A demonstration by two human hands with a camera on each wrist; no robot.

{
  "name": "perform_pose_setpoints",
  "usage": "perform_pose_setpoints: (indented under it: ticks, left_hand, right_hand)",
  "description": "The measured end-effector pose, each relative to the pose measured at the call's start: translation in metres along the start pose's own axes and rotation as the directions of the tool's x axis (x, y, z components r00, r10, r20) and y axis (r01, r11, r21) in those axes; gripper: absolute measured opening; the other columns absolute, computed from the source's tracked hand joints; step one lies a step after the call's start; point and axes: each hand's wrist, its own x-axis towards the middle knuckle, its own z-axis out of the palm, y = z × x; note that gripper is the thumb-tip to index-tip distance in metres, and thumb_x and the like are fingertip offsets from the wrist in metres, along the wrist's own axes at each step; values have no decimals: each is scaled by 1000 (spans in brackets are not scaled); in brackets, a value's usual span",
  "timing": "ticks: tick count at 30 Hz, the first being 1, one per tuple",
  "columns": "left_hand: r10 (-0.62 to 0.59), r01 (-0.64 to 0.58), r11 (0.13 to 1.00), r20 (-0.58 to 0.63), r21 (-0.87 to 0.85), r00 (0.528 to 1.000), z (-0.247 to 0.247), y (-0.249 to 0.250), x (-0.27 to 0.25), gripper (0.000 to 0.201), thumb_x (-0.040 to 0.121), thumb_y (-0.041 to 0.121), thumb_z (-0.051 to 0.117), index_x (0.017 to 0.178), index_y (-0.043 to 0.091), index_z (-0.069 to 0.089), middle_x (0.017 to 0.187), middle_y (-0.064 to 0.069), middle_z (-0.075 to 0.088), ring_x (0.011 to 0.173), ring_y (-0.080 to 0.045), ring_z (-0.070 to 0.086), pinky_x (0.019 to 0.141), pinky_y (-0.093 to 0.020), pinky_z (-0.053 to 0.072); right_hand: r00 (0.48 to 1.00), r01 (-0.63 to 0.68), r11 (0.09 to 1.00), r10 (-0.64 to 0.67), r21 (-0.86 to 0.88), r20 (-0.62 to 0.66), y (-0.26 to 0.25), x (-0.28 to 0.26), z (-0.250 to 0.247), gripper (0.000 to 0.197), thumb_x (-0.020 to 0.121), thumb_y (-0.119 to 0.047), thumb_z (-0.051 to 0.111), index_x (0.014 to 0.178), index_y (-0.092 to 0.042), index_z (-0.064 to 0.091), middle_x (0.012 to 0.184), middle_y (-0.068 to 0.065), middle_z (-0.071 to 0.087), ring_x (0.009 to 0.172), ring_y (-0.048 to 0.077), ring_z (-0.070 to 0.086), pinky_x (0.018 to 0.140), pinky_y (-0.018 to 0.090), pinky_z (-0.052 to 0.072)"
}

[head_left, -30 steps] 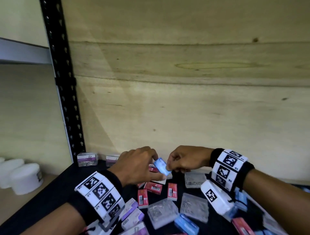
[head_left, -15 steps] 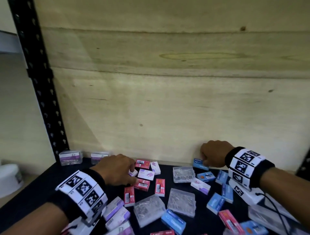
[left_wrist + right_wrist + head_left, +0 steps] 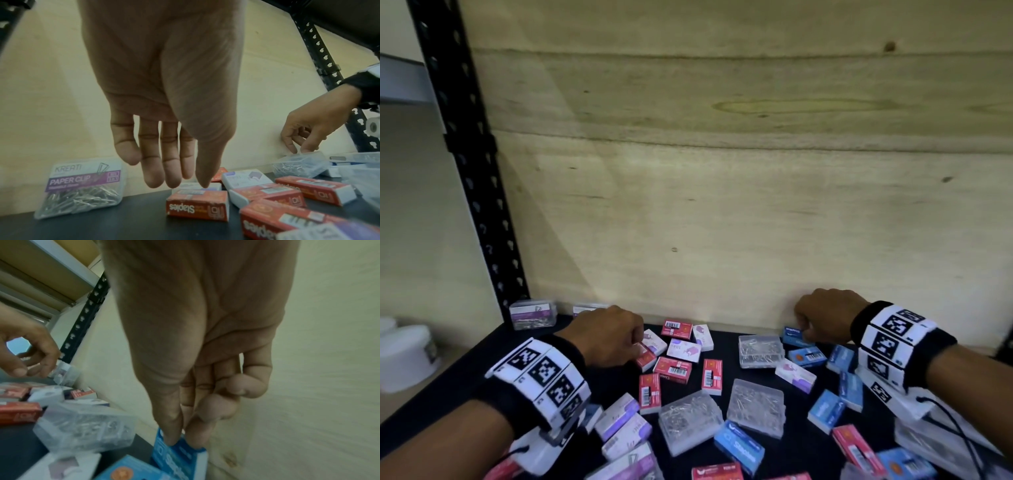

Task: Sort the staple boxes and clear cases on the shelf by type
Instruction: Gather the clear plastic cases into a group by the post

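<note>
Red (image 3: 673, 368), blue (image 3: 806, 356) and white-purple (image 3: 685, 349) staple boxes lie mixed with clear cases of pins (image 3: 760, 351) on the black shelf (image 3: 458, 377). My right hand (image 3: 803, 332) pinches a blue staple box (image 3: 179, 456) between thumb and fingertip (image 3: 172, 439), low against the back wall. My left hand (image 3: 176, 178) hangs with relaxed fingers (image 3: 152, 175) just above a red staple box (image 3: 197, 206) and holds nothing. A labelled paper clip case (image 3: 82, 186) stands to its left, at the back corner (image 3: 532, 313).
A plywood back wall (image 3: 722, 205) closes the shelf behind. A black perforated upright (image 3: 476, 171) stands at the left, with white tubs (image 3: 404, 356) beyond it on a lower surface. More clear cases (image 3: 690, 423) and blue boxes (image 3: 743, 448) crowd the shelf front.
The hands met mid-shelf around a blue box, then parted. My right hand carried it right to the back wall; my left hand dropped over the red boxes.
</note>
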Motion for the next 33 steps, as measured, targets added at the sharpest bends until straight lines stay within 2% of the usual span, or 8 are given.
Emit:
perform_pose_setpoints:
  ticks: [7,9,12,16,21,23,26,33]
  left_hand:
    - [13,-14,1000,-17,-23,1000,-2,-6,-8,18,85,51,61,96,37,61,88,21,60,89,-5,61,78,-28,50]
    - [34,-35,998,-21,-45,999,-5,-6,-13,19,85,52,61,96,36,62,84,23,60,85,-3,61,77,-28,52]
    - [62,-60,994,13,-88,998,-12,-5,-21,21,85,52,63,96,35,63,84,23,64,81,1,61,78,-27,53]
    - [146,-139,980,39,-144,989,-21,15,-38,28,85,53,62,103,32,65,93,20,66,83,-1,61,76,-24,52]
    - [267,-256,956,68,-145,961,-22,62,-50,42,82,62,61,111,31,63,105,17,63,94,-7,59,84,-30,52]
    - [274,-255,957,140,-140,951,-20,76,-52,52,77,66,65,115,30,61,111,14,62,99,-10,58,88,-32,51]
    - [255,-221,962,239,-159,937,-13,84,-54,64,68,67,74,118,31,57,112,12,60,97,-11,57,82,-30,49]
    - [261,-214,955,242,-205,934,-6,83,-55,64,67,55,82,118,29,54,109,8,59,93,-14,59,83,-36,53]
  right_hand:
    - [990,130,991,-127,37,-66,-21,-8,-15,23,95,-40,55,108,-23,64,104,-3,64,90,18,61,74,29,47]
    - [978,207,971,-204,119,-34,-27,-10,-17,25,94,-41,57,115,-26,60,107,-6,57,92,15,55,77,28,44]
    - [954,284,933,-298,222,31,-33,-10,-17,42,91,-43,64,128,-26,52,116,-8,48,99,12,50,86,27,43]
    - [942,284,931,-315,229,114,-40,-9,-14,57,83,-47,74,129,-27,47,117,-10,45,106,15,54,93,33,48]
    - [953,254,944,-282,213,113,-48,-5,-8,51,78,-40,80,112,-32,43,109,-5,54,98,22,61,85,39,53]
    - [957,247,942,-274,225,97,-48,-7,-7,50,78,-39,80,109,-33,42,104,-6,54,96,24,64,84,41,54]
    - [958,242,942,-270,234,95,-46,-10,-6,48,80,-42,76,114,-33,43,104,-5,57,95,22,62,83,38,53]
    - [957,241,909,-281,341,74,-43,-14,-11,43,84,-46,67,120,-33,46,116,-2,60,94,17,60,85,34,50]
